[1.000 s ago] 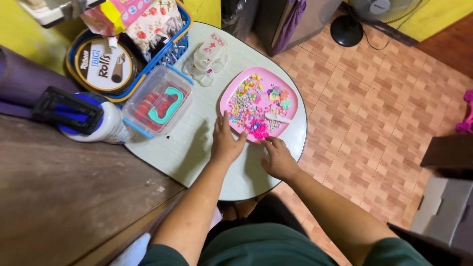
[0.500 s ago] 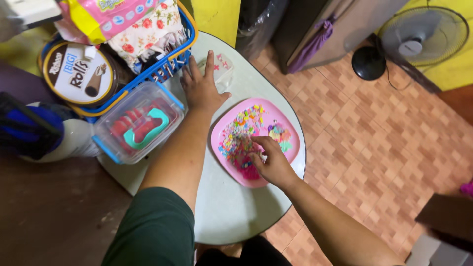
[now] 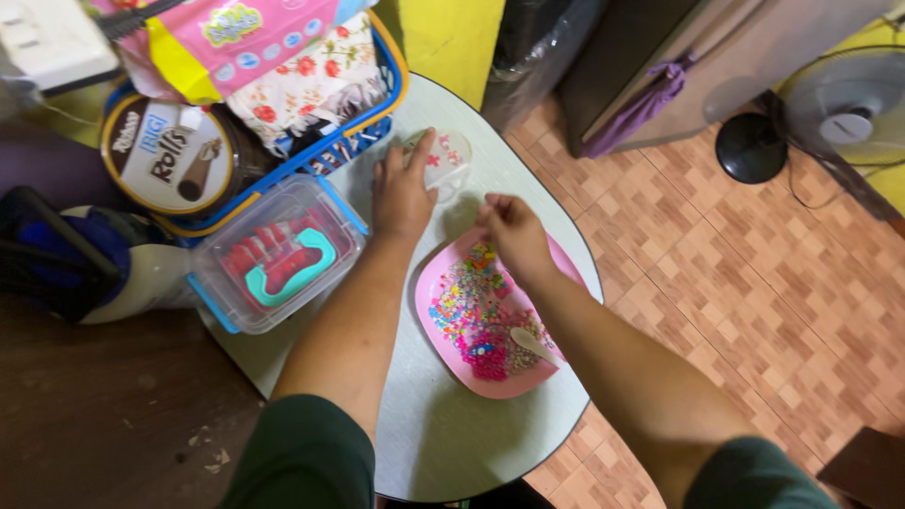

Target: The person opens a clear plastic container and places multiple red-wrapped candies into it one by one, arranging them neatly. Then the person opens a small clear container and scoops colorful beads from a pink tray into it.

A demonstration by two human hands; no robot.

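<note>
Basket: a blue basket point(image 3: 363, 127) stuffed with flowered cloth and a pink packet stands at the back left of the worktop point(image 3: 452, 443), just beside the left hand.
Tin: a round tin point(image 3: 170, 155) sits left of the basket.
Clear tub: a lidded plastic tub point(image 3: 273, 254) with red pieces and a teal handle lies left of the left forearm, close to it.
Fan: a floor fan point(image 3: 830, 108) stands on the tiled floor, well apart from the worktop.
Left hand point(image 3: 403, 193): fingers spread and flat, resting on a small clear box point(image 3: 448, 155) with red marks; the fingertips cover its near edge.
Right hand point(image 3: 514, 236): fingers drawn together as if pinching, whether anything is between them I cannot tell; it hovers over the far rim of the pink plate point(image 3: 443, 344).
Plate: holds a heap of coloured beads point(image 3: 471, 311) and a pale spoon point(image 3: 533, 344), lying under the right forearm, nearer the body than both hands.
Clear box: beyond the plate, just beside the right hand and under the left.
</note>
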